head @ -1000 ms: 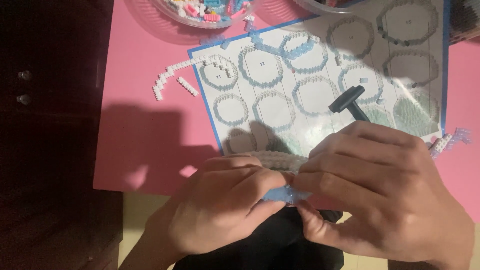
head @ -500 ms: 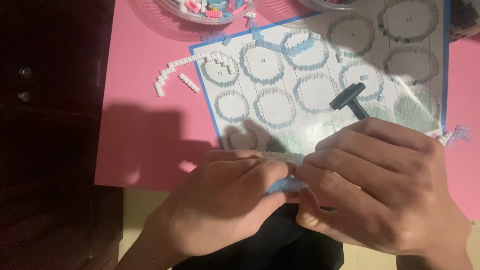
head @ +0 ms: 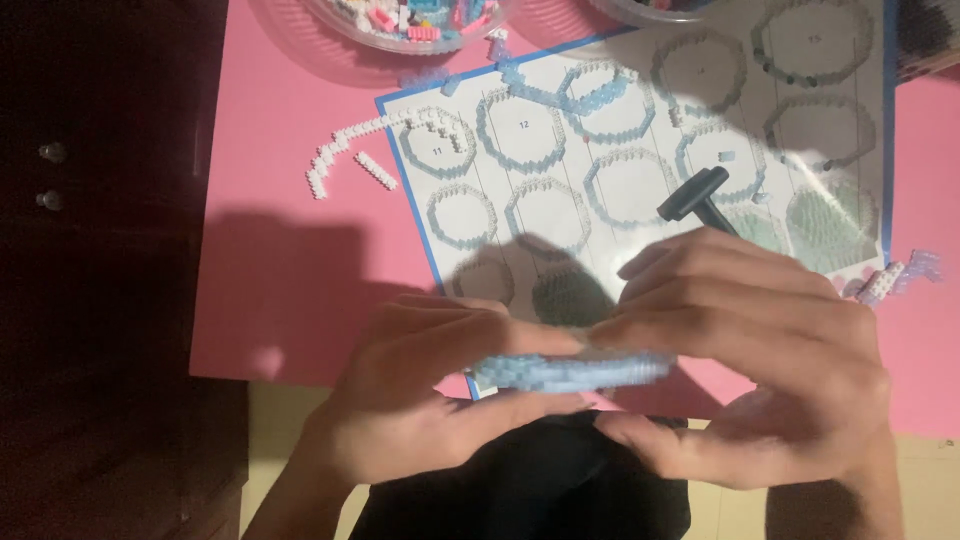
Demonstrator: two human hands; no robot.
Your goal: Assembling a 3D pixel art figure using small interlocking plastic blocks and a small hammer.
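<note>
Left hand (head: pixel 420 400): closed on the left end of a flat, pale blue brick disc (head: pixel 570 370), thumb on top and fingers underneath.
Right hand (head: pixel 760 350): clasps the disc's right end, fingers laid over its top and thumb curled below.
Brick disc: held edge-on between both hands, above the near edge of the pink mat (head: pixel 270 300) and clear of the tabletop.
Risk, near: the disc looks thin and built of tiny bricks (a squeeze or twist from either hand could crack it along a row, by my judgement), and loose pieces would likely drop into the dark lap below.
Risk, middle: the black tool (head: pixel 700 197) lies on the pattern sheet (head: pixel 610 190) just beyond the right fingers; a knock could push it into the finished rings (head: pixel 520 130) there.
Risk, far: the white brick strip (head: pixel 345 155) sits loose on the mat, easily scattered by a sleeve.
Hidden: the disc's faces and true outline, since only the edge shows; its right end lies under fingers.
Cut off: the clear bowl (head: pixel 410 20) of mixed bricks at the top edge; a second bowl beside it barely shows.
Hard to make out: the shadowed rings under the hands, and the dark area to the left.
</note>
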